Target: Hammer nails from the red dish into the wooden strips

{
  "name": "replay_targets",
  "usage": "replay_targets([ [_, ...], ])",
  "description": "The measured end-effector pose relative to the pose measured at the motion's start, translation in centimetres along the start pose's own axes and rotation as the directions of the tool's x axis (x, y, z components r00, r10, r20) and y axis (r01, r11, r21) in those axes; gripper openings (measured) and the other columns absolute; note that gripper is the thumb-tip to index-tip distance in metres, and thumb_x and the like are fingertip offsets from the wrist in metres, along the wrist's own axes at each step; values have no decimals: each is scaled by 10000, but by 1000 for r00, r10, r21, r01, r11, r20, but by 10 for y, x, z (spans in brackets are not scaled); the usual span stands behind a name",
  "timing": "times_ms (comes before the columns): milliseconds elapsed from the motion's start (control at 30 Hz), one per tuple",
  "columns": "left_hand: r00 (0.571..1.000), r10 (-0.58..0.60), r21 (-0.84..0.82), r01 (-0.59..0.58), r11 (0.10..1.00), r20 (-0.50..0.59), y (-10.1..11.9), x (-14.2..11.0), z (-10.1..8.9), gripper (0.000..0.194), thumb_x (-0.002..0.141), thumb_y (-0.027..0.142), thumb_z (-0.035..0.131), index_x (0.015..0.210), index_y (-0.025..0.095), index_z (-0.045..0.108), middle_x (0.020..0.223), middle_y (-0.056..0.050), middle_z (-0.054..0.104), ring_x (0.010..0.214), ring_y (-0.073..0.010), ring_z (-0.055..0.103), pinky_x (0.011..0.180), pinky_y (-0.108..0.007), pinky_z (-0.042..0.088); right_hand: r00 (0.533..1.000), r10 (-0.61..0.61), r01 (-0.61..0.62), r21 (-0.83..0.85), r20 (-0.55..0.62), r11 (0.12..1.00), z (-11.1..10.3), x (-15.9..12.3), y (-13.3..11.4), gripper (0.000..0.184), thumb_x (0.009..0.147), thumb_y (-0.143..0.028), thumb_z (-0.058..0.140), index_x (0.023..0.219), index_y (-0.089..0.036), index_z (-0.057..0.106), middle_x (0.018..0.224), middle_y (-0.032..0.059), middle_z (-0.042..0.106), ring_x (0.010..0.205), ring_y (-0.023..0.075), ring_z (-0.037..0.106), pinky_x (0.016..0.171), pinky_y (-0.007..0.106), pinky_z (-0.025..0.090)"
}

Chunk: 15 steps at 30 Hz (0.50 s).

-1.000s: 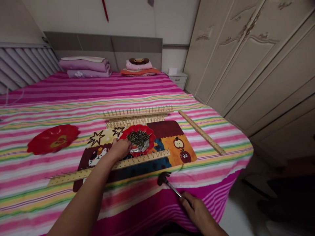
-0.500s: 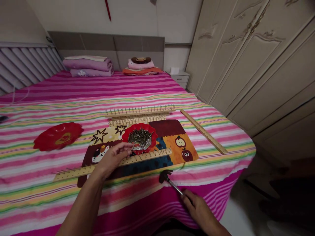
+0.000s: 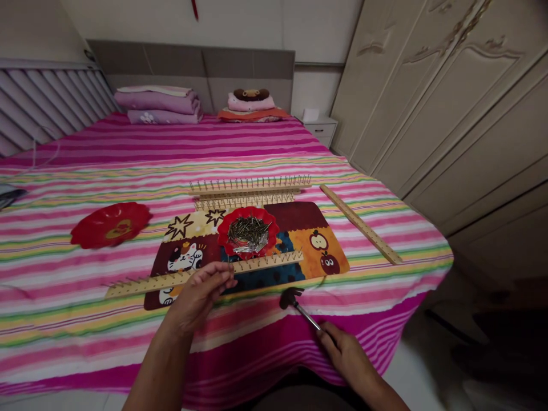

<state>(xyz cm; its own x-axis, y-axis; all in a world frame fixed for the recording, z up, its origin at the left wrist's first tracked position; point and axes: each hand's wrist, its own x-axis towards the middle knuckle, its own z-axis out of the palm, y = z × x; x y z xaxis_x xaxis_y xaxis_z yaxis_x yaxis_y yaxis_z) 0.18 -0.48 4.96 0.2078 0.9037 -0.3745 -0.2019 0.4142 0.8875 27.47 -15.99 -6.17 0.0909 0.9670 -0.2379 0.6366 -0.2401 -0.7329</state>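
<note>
My right hand (image 3: 349, 357) grips a hammer (image 3: 306, 315) with a black claw head and a silver shaft, its head low over the striped cover. The fingers of my left hand (image 3: 209, 291) are pinched at the near wooden strip (image 3: 265, 262), with what looks like a thin nail at their tips, mostly hidden. Upright nails stand along this strip, which lies across a patterned mat (image 3: 295, 220); my hand covers its middle. Just behind the strip, a red scalloped bowl (image 3: 221, 231) holds a heap of loose nails (image 3: 250, 231).
More nail-studded wooden strips (image 3: 252, 185) lie behind the bowl. Another wooden strip (image 3: 362, 224) lies slanted at the right. A red scalloped plate (image 3: 96, 225) is at the left on the bed. Folded bedding (image 3: 158, 105) sits by the headboard; a wardrobe (image 3: 428, 114) stands at the right.
My left hand has drawn back from the bowl's edge toward the near strip, fingers still pinched. The hammer stays in my right hand. The view has shifted slightly.
</note>
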Motion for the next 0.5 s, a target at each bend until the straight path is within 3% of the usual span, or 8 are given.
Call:
replay_targets([
  [100,1000,22,14,-21,1000,-18,-6,-1,-2,208,562,281,750,686,156,639,678,16,618,634,-87,589,652,-201,486,1000,-5,5,-1,-9,1000,-2,0,-4,332,880,-432,345,780,-204,564,629,2,616,580,169,590,562,245,420],
  [267,983,85,30,-81,996,-162,-14,-1,-9,253,527,300,756,694,158,628,658,24,611,588,-76,568,583,-181,463,1000,-8,8,-23,-1,1000,-4,-1,-8,344,879,-440,332,777,-206,563,630,10,628,585,176,602,568,250,429],
  [500,931,229,221,-169,960,-283,-31,13,-4,331,514,381,726,730,159,609,627,17,599,574,-104,550,542,-215,461,1000,-1,1,-34,7,999,-1,-1,-1,371,885,-467,318,841,-208,580,651,18,647,609,186,614,588,262,441],
])
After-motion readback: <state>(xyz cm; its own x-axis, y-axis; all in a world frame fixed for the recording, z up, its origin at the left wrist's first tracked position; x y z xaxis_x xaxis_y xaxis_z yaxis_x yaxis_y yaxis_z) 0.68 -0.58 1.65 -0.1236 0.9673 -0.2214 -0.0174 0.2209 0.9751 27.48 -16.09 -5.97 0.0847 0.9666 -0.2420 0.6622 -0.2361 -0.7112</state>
